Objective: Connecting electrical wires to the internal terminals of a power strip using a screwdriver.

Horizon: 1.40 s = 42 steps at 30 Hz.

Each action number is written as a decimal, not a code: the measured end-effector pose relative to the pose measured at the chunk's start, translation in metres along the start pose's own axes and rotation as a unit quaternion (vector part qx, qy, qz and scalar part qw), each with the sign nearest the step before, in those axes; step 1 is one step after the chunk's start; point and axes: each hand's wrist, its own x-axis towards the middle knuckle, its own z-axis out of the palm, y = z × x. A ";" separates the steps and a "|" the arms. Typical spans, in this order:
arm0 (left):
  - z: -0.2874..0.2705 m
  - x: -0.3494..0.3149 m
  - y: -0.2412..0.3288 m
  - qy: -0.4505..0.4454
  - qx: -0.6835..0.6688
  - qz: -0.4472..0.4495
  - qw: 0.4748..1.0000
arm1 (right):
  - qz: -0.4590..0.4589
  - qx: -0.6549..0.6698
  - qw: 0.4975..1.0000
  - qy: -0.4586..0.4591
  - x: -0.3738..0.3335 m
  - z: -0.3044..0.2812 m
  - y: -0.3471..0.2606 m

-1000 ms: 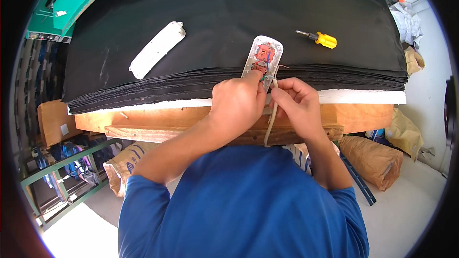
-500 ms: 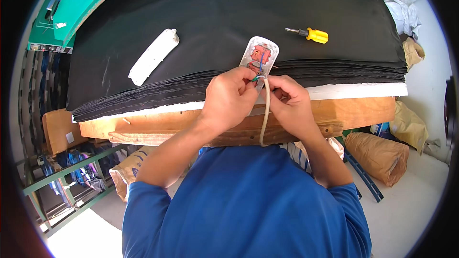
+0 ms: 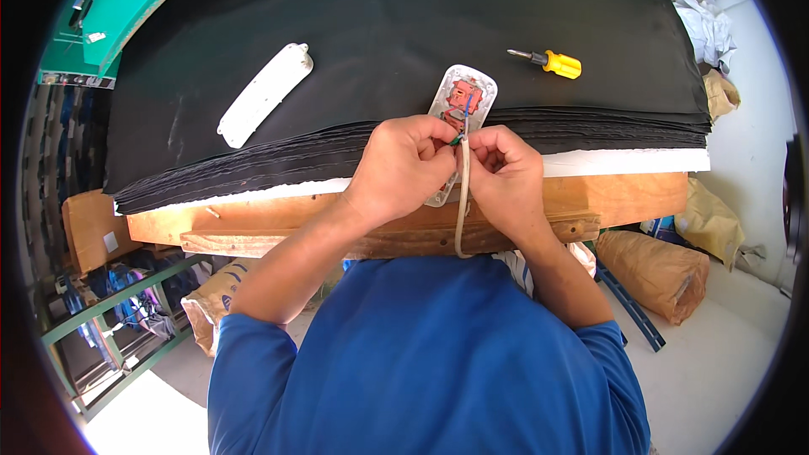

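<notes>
An opened white power strip housing point(image 3: 485, 93) lies over the edge of the black sheets, with reddish inner parts and thin wires showing. Its lower end comes out below my hands. My left hand point(image 3: 403, 160) is closed, thumb and finger pinching a green wire point(image 3: 457, 141) inside the strip. Closed beside it, my right hand point(image 3: 509, 181) pinches the end of the cream cable point(image 3: 463, 202), which hangs toward my body. A blue wire point(image 3: 468, 109) runs from the cable end up into the housing. My fingers hide the exact joints.
A long white strip cover point(image 3: 265, 97) lies to the left on the stacked black sheets point(image 3: 379, 25). A screwdriver point(image 3: 560, 65) with a yellow handle rests at the right. Below is a wooden board edge point(image 3: 640, 195). Brown paper sacks point(image 3: 653, 270) stand on the floor at right.
The view has shifted slightly. My right-hand fingers have drawn closer to the left hand and now grip the cable end, and the blue wire stands out more plainly.
</notes>
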 end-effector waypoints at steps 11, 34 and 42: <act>-0.002 0.006 0.002 0.028 -0.024 -0.002 0.999 | -0.045 0.003 0.999 0.014 0.000 -0.015 -0.005; -0.004 0.002 0.005 0.016 0.070 0.008 0.997 | -0.108 -0.152 0.962 -0.198 0.039 -0.114 -0.046; -0.001 0.001 0.001 0.032 0.080 0.024 0.996 | -0.124 -0.194 0.953 -0.197 0.036 -0.092 -0.058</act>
